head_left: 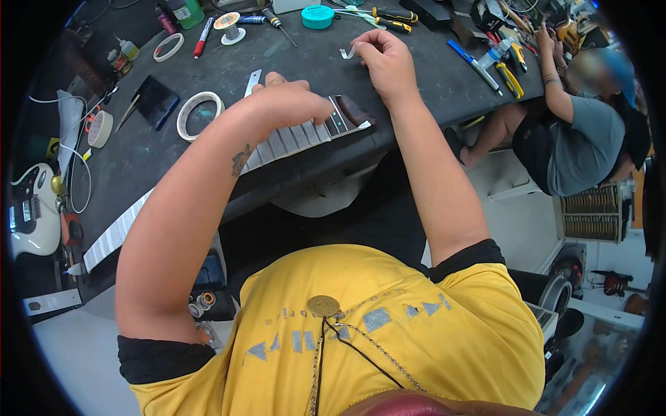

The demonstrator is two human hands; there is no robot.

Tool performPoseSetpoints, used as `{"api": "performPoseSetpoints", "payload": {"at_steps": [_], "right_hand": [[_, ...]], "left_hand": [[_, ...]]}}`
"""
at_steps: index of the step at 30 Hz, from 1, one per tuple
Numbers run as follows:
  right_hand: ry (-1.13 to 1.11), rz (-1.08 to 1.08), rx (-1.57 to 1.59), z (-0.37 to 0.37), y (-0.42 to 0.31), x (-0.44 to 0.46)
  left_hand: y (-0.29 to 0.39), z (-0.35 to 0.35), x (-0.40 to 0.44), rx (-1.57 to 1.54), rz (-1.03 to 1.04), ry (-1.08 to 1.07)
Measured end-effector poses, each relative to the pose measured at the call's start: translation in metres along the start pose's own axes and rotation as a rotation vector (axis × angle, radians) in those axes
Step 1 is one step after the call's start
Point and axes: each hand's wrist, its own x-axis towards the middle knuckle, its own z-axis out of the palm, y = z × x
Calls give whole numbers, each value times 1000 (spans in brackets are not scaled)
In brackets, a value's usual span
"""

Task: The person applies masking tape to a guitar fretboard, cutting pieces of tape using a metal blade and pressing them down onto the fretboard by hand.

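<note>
A long guitar neck (pixel 288 142), its fretboard covered with pale strips between the frets, lies along the front edge of the dark bench. My left hand (pixel 288 100) rests over its upper part, with the fingers bent and the thumb side near the dark headstock (pixel 354 111); what its fingertips hold, if anything, is hidden. Above and to the right of the headstock, my right hand (pixel 381 59) pinches a small curled piece of whitish tape (pixel 348 52). A metal ruler (pixel 253 82) sticks out beyond my left hand.
A tape roll (pixel 200 116) and a dark phone-like device (pixel 157 102) lie to the left. A solder spool (pixel 229 29), a red marker (pixel 203 38) and a teal tin (pixel 317 16) stand behind. Pliers (pixel 510 80) lie right, near a seated co-worker (pixel 590 132).
</note>
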Motion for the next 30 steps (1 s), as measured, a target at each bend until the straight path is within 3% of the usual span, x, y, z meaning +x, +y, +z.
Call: {"api": "performPoseSetpoints", "payload": {"at_steps": [6,10,13,19,22,30], "right_hand": [[37,-20,-8,1,6,2],[25,-18,-17,1,7,4],[38,-35,-21,1,8,5],[44,-26,-8,2,6,4],[53,-99,-51,2,10,4],[59,-22,-54,2,-10,-4]], "left_hand": [[-25,20,45,63,78,111],[-9,27,6,64,63,373],[-18,29,-16,213,239,383],[-37,29,-15,223,433,431],[-37,26,-27,165,496,430],[-33,33,-36,178,521,497]]}}
